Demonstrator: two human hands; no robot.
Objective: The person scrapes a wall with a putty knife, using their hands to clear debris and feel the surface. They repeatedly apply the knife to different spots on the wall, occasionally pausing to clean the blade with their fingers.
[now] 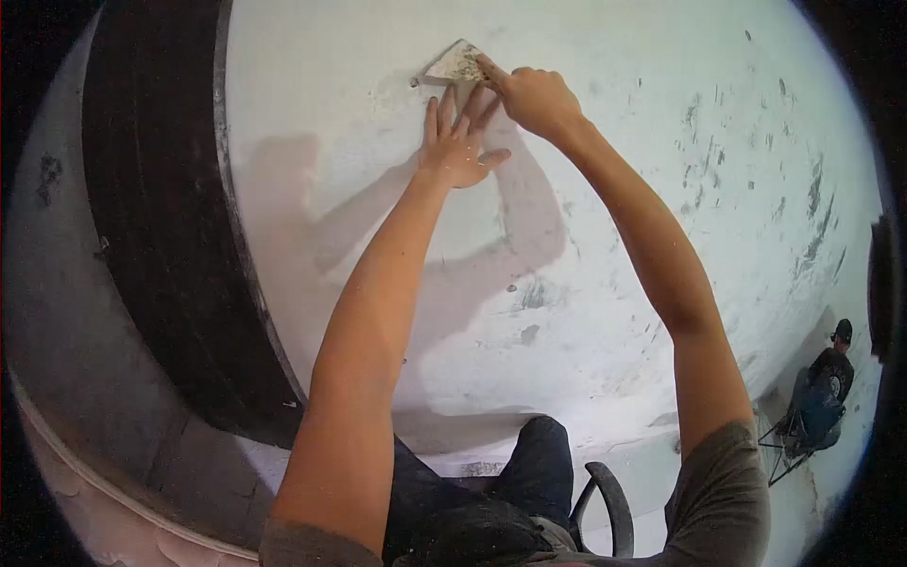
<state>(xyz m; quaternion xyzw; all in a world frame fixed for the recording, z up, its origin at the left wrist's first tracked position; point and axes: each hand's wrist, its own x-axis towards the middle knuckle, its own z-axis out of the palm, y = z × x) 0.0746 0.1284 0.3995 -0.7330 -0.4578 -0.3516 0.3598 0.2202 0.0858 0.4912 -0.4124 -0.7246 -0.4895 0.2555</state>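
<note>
My right hand (537, 97) is closed round the handle of a putty knife (456, 62), whose wide, stained blade lies against the white wall (624, 142). One finger stretches along the tool toward the blade. Just below and left of it, my left hand (459, 151) rests on the wall with its fingers spread and nothing held. Close to the blade's left corner is a small dark hole (414, 83) in the wall. The shadows of both arms fall across the wall.
A dark vertical panel (156, 189) borders the wall on the left. Dark scuffs (822, 227) mark its right side. Beneath me is a chair with a black armrest (609, 506). Another person (822, 392) sits at the far right.
</note>
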